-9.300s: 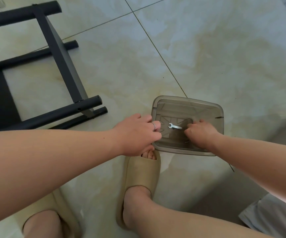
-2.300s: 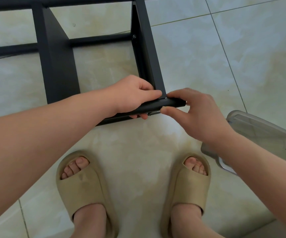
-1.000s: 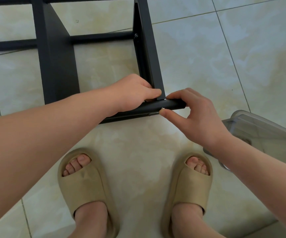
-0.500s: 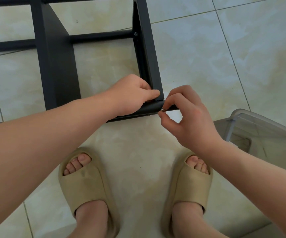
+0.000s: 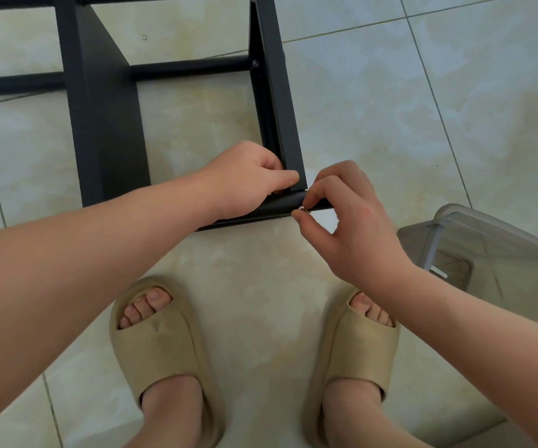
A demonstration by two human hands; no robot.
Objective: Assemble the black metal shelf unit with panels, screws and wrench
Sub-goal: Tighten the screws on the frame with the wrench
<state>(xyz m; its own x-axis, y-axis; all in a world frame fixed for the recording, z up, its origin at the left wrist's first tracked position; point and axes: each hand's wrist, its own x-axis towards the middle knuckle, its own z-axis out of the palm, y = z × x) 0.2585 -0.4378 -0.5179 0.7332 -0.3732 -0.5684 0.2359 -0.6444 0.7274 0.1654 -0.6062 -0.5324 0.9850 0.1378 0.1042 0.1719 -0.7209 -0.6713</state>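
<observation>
Both hands now meet at the shelf unit's near right corner: the left hand clenches the black tube under the upright panel, while the right hand, now off the tube's end, pinches a small silvery screw against it, likely starting the thread.

The right hand is out of the plastic box, which now sits beside its wrist, and is at the end of the black tube. Its thumb and forefinger, spread over the tube end a moment ago, now pinch a small silver screw against the tube. The left hand has left the box rim and grips the tube just beside the right fingertips.
</observation>
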